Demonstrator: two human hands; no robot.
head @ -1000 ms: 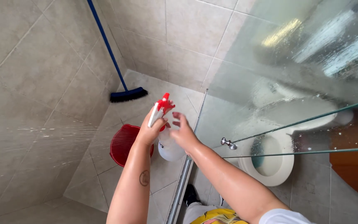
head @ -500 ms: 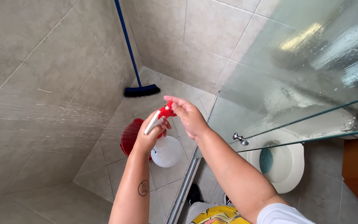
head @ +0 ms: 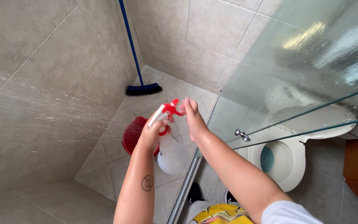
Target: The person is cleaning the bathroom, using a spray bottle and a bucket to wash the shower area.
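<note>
Left hand (head: 151,133) gripping translucent white plastic spray bottle (head: 171,154) by neck | right hand (head: 192,118) pinching its red nozzle (head: 171,108) | bottle hanging tilted.

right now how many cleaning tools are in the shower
3: a spray bottle in the left hand, a broom leaning in the corner, a red bucket on the floor. More may be hidden.

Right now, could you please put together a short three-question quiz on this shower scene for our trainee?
1. True or false: the left hand holds the spray bottle.
2. Where is the right hand? A on the door knob; B at the bottle's red nozzle; C on the broom.
3. What red thing sits on the floor behind the bottle?

Key: 1 true. 2 B. 3 the red bucket, with the blue-handled broom standing in the corner beyond.
</note>
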